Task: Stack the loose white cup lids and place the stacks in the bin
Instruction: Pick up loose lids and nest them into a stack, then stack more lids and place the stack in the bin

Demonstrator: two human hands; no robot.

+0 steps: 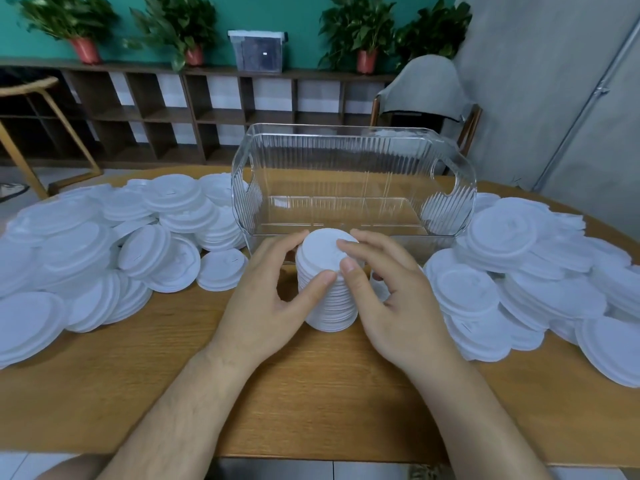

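Your left hand [273,299] and right hand [391,299] both clasp the tall stack of white plastic cup lids [329,306], standing on the wooden table [311,393] just before the clear ribbed plastic bin [346,161]. Risk: an uneven squeeze on lifting may buckle the column and spill lids

loc: indoor office/lounge-type rm | evid: teal wall [270,12], potted plants [360,36] on low cubby shelf [138,68], wood bench [311,393], chairs [29,86]

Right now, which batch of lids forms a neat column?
The lid stack held between left hand and right hand, before the clear bin; left heap and right heap lie loose.
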